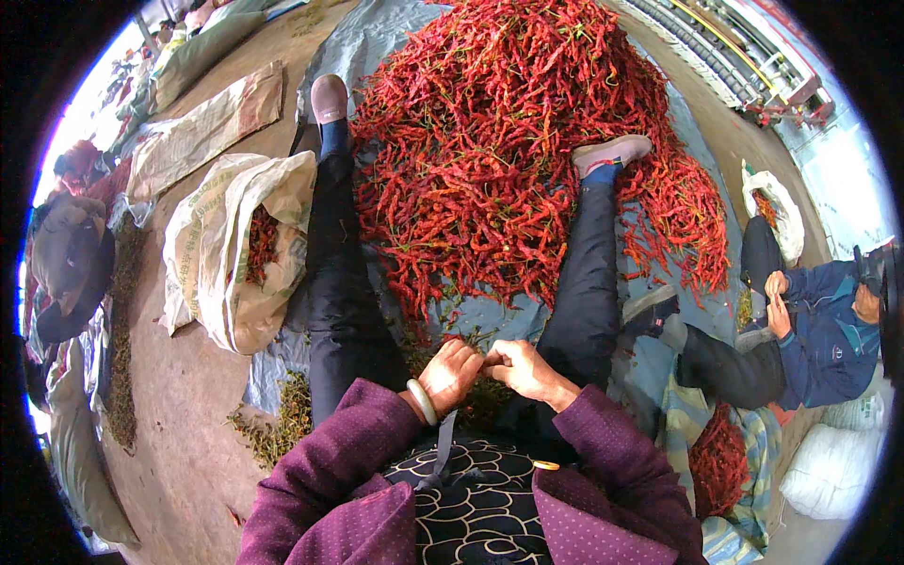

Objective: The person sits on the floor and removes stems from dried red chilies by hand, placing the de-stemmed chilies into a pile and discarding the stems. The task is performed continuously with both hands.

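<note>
My left hand [450,376], with a pale bangle [421,401] at the wrist, meets my right hand [528,369] over my lap. Both hands have bent fingers, and their thumbs and fingertips come together. Whatever may be pinched there is too small or hidden to make out. A bit of red shows just above the left knuckles; whether it is held I cannot tell. Ahead, a large heap of red chili peppers [480,169] with some green stems spreads between my outstretched legs on a grey-blue tarp [346,49]. Stem scraps [487,402] lie under my hands.
An open woven sack [205,247] with red chilies stands beside my left leg. Stem scraps [282,420] lie nearby on the floor [176,424]. At right sits another person [826,332], hands together, near a striped cloth [759,452] with chilies. Machinery [741,56] stands at upper right.
</note>
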`<state>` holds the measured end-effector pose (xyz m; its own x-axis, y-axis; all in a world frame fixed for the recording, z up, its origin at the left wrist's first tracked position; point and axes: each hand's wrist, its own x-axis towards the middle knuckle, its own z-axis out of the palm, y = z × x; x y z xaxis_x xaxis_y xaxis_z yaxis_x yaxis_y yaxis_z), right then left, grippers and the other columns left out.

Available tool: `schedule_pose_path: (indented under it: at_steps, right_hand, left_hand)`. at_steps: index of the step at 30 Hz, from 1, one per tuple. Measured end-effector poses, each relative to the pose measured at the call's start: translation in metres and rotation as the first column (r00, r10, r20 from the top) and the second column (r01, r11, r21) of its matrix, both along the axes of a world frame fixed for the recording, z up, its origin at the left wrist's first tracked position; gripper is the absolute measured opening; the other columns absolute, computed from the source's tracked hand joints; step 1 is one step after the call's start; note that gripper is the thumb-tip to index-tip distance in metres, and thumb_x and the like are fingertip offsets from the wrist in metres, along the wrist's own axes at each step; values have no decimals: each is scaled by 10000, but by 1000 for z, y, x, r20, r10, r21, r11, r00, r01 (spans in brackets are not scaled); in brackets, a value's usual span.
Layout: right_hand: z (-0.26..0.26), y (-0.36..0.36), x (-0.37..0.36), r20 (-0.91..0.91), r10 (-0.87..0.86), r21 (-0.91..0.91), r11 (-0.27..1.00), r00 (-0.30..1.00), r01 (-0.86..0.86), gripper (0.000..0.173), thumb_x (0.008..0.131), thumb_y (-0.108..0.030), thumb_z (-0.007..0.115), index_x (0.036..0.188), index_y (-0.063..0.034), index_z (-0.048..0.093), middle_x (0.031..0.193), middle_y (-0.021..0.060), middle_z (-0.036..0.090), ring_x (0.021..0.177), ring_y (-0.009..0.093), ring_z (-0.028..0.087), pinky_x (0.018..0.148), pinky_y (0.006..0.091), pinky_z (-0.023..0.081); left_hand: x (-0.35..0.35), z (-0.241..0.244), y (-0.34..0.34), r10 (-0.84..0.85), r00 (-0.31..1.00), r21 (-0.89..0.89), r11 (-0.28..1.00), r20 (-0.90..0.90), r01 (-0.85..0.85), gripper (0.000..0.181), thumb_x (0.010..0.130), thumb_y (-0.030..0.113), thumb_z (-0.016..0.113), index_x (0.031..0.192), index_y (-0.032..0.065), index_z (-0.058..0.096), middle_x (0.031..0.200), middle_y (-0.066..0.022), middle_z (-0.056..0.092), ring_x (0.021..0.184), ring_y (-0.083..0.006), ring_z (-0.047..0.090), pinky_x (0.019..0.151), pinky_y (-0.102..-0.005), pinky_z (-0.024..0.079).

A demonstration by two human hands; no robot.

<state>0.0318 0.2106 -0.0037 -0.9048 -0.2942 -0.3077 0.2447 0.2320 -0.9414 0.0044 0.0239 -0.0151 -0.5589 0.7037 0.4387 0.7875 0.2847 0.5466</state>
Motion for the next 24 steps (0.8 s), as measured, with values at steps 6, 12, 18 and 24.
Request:
schedule_pose_path:
  at_steps: [6,12,18,24]
  right_hand:
    - [13,-6,3,-249,283,388,905,926,-172,108,692,-22,594,770,20,532,673,197,576,671,359,600,594,419,454]
    - [0,-25,3,-313,440,810,586,842,-5,83,733,-10,530,807,-1,493,773,195,558,662,380,584,576,453,487]
    - [-13,25,-34,-52,342,379,876,938,-299,195,724,-118,644,606,-1,543,688,158,588,666,283,593,568,352,434]
    - [-35,90,-102,-287,35,872,424,957,246,118,792,-23,484,790,43,582,826,257,595,818,395,601,688,455,489]
  left_hand:
    - [8,-32,-4,-118,976,-139,980,183,145,206,662,55,603,860,21,553,774,-140,556,745,-338,559,649,-422,462]
    - [4,-16,-5,117,947,-386,923,300,8,82,697,88,615,690,12,584,671,-172,597,637,-356,580,584,-411,482]
    - [-28,-3,-29,-458,-162,267,732,874,-627,95,867,2,516,858,0,610,755,-112,628,710,-245,617,697,-365,504]
    - [-40,-8,-31,-625,-264,265,622,735,-737,67,840,-13,534,873,20,583,705,-57,536,615,-187,503,630,-349,453]
